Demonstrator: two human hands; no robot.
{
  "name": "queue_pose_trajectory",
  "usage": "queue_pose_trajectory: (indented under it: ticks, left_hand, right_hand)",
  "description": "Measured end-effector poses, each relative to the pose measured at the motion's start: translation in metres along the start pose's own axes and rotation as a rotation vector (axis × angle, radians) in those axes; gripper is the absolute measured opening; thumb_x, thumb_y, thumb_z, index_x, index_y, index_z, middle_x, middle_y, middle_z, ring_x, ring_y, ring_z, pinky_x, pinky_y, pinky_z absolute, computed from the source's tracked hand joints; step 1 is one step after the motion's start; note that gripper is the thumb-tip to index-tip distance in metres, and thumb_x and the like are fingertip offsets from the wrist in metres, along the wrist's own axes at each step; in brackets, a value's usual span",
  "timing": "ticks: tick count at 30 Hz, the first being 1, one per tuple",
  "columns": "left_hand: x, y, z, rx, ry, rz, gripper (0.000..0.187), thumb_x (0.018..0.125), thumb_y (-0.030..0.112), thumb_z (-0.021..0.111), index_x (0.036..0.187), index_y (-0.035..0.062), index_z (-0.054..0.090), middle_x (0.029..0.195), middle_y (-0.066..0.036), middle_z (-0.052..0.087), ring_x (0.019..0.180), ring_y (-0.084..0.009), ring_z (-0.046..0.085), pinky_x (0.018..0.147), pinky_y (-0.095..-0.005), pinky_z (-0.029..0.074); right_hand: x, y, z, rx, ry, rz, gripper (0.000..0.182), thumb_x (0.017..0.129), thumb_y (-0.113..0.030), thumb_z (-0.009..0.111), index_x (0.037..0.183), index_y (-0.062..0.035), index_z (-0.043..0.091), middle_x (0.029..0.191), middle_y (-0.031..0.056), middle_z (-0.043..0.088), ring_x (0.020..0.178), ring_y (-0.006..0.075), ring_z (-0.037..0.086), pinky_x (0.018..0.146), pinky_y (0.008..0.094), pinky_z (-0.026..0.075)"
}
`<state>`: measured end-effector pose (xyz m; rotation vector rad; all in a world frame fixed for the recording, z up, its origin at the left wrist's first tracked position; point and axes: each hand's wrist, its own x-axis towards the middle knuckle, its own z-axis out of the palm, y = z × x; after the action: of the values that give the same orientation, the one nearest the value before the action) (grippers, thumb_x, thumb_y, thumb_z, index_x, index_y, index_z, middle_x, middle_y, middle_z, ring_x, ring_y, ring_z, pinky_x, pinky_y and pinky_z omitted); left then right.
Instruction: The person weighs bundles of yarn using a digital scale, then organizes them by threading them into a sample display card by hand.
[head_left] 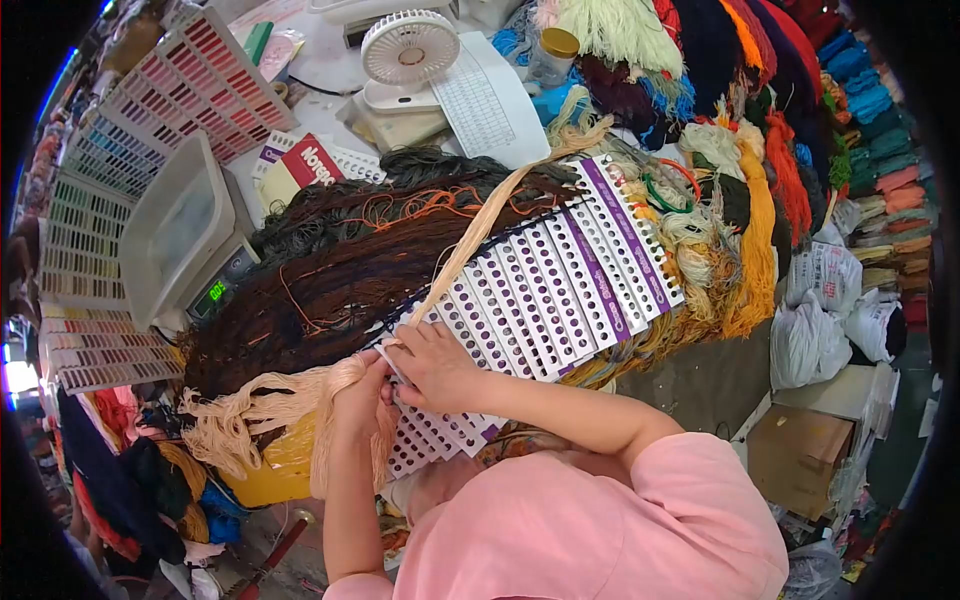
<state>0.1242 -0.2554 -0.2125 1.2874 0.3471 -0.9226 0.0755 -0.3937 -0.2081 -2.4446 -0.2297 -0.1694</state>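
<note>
A long skein of peach thread (470,240) runs from the upper right down to my hands and spills in loose loops to the left. My left hand (358,392) is closed around the gathered peach strands. Close against it, my right hand (437,368) has its fingers bent and pinched at the edge of a white punched card, where the peach strands pass; the exact fingertip contact is hidden. White cards with rows of holes and purple ends (540,290) lie overlapped beneath and beside my right hand. Dark brown thread (300,270) lies beyond my hands.
A scale with a white tray (170,240) stands at left, before upright colour-sample panels (190,90). A small white fan (410,50), a printed sheet (488,100) and a gold-lidded jar (553,58) are at the back. Yellow thread (755,250) hangs at the right edge.
</note>
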Motion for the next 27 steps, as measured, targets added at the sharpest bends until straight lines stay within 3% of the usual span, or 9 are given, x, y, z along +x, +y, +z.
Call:
queue_pose_trajectory:
  ticks: [3, 6, 7, 13, 16, 19, 21, 23, 27]
  left_hand:
    - [0.003, -0.007, 0.001, -0.027, 0.027, 0.047, 0.013, 0.08, 0.007, 0.042, 0.088, 0.0027, 0.051, 0.064, 0.001, 0.05, 0.044, -0.0022, 0.038, 0.039, -0.0143, 0.032]
    - [0.007, -0.011, 0.004, -0.031, 0.043, 0.047, 0.009, 0.08, 0.011, 0.046, 0.085, 0.004, 0.049, 0.063, 0.0, 0.048, 0.045, -0.0039, 0.038, 0.039, -0.0157, 0.032]
    - [0.008, -0.012, 0.003, -0.031, 0.047, 0.045, 0.009, 0.08, 0.011, 0.046, 0.085, 0.004, 0.049, 0.063, 0.0, 0.048, 0.045, -0.0039, 0.038, 0.039, -0.0157, 0.032]
    - [-0.006, 0.004, 0.007, -0.04, 0.096, 0.028, 0.01, 0.076, 0.011, 0.05, 0.083, 0.0044, 0.049, 0.059, 0.002, 0.044, 0.044, -0.0045, 0.036, 0.04, -0.0154, 0.031]
    - [-0.007, -0.001, -0.036, -0.391, 0.023, 0.04, 0.013, 0.073, 0.009, 0.051, 0.086, 0.0059, 0.048, 0.057, 0.003, 0.041, 0.044, -0.0041, 0.035, 0.038, -0.0164, 0.03]
    - [-0.01, 0.005, -0.023, -0.006, 0.033, 0.026, 0.01, 0.075, 0.016, 0.055, 0.079, 0.0072, 0.052, 0.058, 0.004, 0.042, 0.046, -0.0037, 0.036, 0.04, -0.0159, 0.029]
    - [-0.007, 0.003, -0.018, -0.026, 0.049, 0.048, 0.01, 0.077, 0.017, 0.054, 0.077, 0.0074, 0.053, 0.058, 0.005, 0.042, 0.047, -0.0038, 0.037, 0.041, -0.016, 0.028]
    - [-0.006, 0.005, -0.022, -0.223, 0.053, 0.059, 0.008, 0.077, 0.015, 0.054, 0.079, 0.0067, 0.054, 0.058, 0.004, 0.043, 0.048, -0.0035, 0.037, 0.041, -0.0152, 0.029]
    - [-0.029, 0.011, -0.032, -0.658, -0.269, -0.026, 0.015, 0.078, 0.006, 0.048, 0.092, 0.0028, 0.05, 0.076, -0.001, 0.047, 0.047, -0.0012, 0.037, 0.039, -0.0116, 0.03]
  right_hand:
    - [0.0, 0.006, 0.005, 0.122, 0.055, -0.055, 0.019, 0.058, -0.017, 0.054, 0.071, -0.0035, 0.051, 0.082, 0.01, 0.044, 0.085, 0.0262, 0.041, 0.072, 0.0354, 0.032]
    - [0.006, 0.013, 0.009, 0.283, -0.007, 0.018, 0.014, 0.056, -0.014, 0.055, 0.063, -0.0033, 0.048, 0.075, 0.0102, 0.045, 0.078, 0.0264, 0.044, 0.066, 0.0351, 0.036]
    - [0.009, 0.017, 0.009, 0.301, 0.031, -0.004, 0.017, 0.055, -0.011, 0.055, 0.068, -0.0011, 0.051, 0.072, 0.0115, 0.047, 0.069, 0.0268, 0.048, 0.06, 0.0326, 0.04]
    - [0.011, 0.021, 0.014, 0.365, 0.092, 0.108, 0.022, 0.053, -0.012, 0.058, 0.072, -0.0017, 0.052, 0.073, 0.011, 0.047, 0.067, 0.0258, 0.05, 0.059, 0.0313, 0.041]
    - [0.015, 0.023, 0.003, 0.433, 0.037, 0.125, 0.024, 0.053, -0.012, 0.058, 0.073, -0.0015, 0.052, 0.073, 0.011, 0.047, 0.066, 0.0251, 0.049, 0.058, 0.0309, 0.041]
    - [0.014, 0.025, 0.014, 0.398, 0.083, 0.054, 0.024, 0.052, -0.012, 0.058, 0.073, -0.0013, 0.051, 0.073, 0.0111, 0.046, 0.07, 0.026, 0.048, 0.061, 0.0314, 0.04]
    - [0.014, 0.025, 0.019, 0.397, 0.094, 0.042, 0.024, 0.053, -0.012, 0.059, 0.073, -0.0014, 0.05, 0.073, 0.0111, 0.046, 0.071, 0.0259, 0.047, 0.063, 0.0312, 0.04]
    - [0.013, 0.026, 0.014, 0.419, 0.082, 0.055, 0.021, 0.057, -0.01, 0.057, 0.075, -0.0017, 0.049, 0.073, 0.0108, 0.045, 0.069, 0.0245, 0.047, 0.061, 0.0301, 0.04]
    - [0.016, 0.026, 0.015, 0.378, 0.103, 0.059, 0.02, 0.062, -0.003, 0.052, 0.08, -0.002, 0.043, 0.071, 0.0112, 0.043, 0.064, 0.0243, 0.046, 0.056, 0.0306, 0.038]
